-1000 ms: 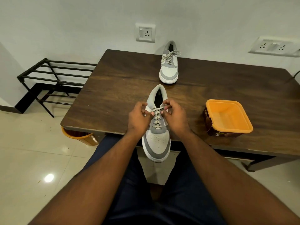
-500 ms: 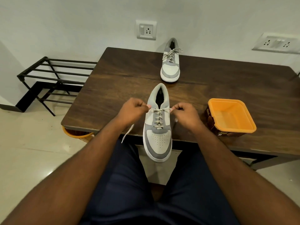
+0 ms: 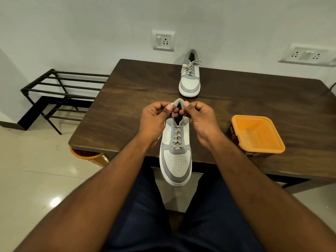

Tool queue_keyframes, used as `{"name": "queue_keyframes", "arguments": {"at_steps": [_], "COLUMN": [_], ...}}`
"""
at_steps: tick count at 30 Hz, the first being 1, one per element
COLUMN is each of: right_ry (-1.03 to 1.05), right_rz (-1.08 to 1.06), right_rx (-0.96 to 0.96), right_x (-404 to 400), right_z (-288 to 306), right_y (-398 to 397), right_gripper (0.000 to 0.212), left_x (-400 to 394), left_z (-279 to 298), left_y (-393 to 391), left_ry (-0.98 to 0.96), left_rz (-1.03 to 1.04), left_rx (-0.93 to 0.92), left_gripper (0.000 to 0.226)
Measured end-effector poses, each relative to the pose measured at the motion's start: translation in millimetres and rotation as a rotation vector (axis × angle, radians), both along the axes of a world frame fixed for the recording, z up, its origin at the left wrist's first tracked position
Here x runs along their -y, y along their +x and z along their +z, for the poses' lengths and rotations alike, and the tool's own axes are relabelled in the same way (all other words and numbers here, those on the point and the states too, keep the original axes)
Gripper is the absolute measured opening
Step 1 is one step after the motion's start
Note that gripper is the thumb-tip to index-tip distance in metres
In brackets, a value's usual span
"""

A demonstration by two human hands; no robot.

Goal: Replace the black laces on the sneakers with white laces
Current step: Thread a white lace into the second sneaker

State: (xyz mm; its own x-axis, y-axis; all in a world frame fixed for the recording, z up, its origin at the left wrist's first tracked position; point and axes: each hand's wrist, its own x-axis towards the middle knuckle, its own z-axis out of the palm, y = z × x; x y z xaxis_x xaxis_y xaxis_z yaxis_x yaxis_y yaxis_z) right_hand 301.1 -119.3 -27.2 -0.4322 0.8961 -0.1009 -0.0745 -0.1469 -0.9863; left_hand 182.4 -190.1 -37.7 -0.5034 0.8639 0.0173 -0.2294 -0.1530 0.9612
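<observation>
While the shoe rack (image 3: 60, 95) stands off at nine o'clock, the left hand (image 3: 154, 119) pinches one white lace end (image 3: 172, 113) above the near sneaker (image 3: 175, 151), which overhangs the tabletop (image 3: 127, 91) edge. The right hand (image 3: 201, 119) pinches the other end. Tying seems underway; crossing both ends comes next. An orange tub (image 3: 258, 135) sits at three o'clock.

The near sneaker (image 3: 176, 157), white with grey panels, lay lengthwise at the table's front edge, its toe jutting out past the edge toward the person. Its pale lace (image 3: 176, 137) crossed up through the eyelets, and both loose ends rose to pinching fingers above the heel opening. The far sneaker (image 3: 189, 79) stood near the wall, toe forward, its lace (image 3: 190, 67) tied in a bow.
</observation>
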Motion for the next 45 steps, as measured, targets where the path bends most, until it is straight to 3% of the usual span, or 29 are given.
{"name": "queue_keyframes", "arguments": {"at_steps": [3,8,11,13,17,20,26,27,29,31,36,41,43,45], "right_ry": [-0.014,0.088,0.052,0.137,0.24,0.307,0.24,0.243,0.245,0.233,0.081,0.081,0.169,0.393], "right_rz": [0.003,0.056,0.108,0.113,0.13,0.179,0.318,0.337,0.351,0.335,0.171,0.118,0.104,0.107], "right_rx": [-0.057,0.015,-0.003,0.079,0.147,0.201,0.257,0.27,0.276,0.258,0.132,0.149,0.186,0.275], "right_x": [0,1,2,-1,-1,-2,-14,-15,-15,-14,-11,-9,-13,-16], "right_z": [-3,-7,-14,-20,-24,-25,-22,-22,-24,-27,-33,-40,-44,-45], "right_y": [-3,3,6,8,12,13,19,19,19,19,17,13,12,13], "right_gripper": [0.016,0.008,0.013,0.021,0.029,0.022,0.054,0.054,0.032,0.014,0.006,0.008,0.012,0.022], "left_x": [-5,-10,-8,-6,-4,-4,-5,-6,-7,-8,-8,-13,-20,-26], "left_z": [-5,-19,-23,-26,-30,-30,-28,-28,-28,-30,-41,-53,-57,-59], "left_y": [3,-1,-1,0,-3,-4,-6,-6,-7,-10,-11,-3,0,3], "left_ry": [-0.057,-0.12,-0.089,-0.087,-0.138,-0.204,-0.164,-0.159,-0.148,-0.132,-0.083,-0.054,-0.137,-0.245], "left_rz": [0.022,0.031,0.018,0.002,-0.041,-0.096,-0.099,-0.114,-0.154,-0.187,-0.217,0.037,0.12,0.176], "left_rx": [-0.105,-0.197,-0.169,-0.18,-0.279,-0.401,-0.689,-0.719,-0.764,-0.77,-0.713,-0.736,-0.636,-0.438], "left_gripper": [0.021,0.026,0.029,0.031,0.027,0.033,0.036,0.039,0.047,0.047,0.019,0.009,0.012,0.014]}}
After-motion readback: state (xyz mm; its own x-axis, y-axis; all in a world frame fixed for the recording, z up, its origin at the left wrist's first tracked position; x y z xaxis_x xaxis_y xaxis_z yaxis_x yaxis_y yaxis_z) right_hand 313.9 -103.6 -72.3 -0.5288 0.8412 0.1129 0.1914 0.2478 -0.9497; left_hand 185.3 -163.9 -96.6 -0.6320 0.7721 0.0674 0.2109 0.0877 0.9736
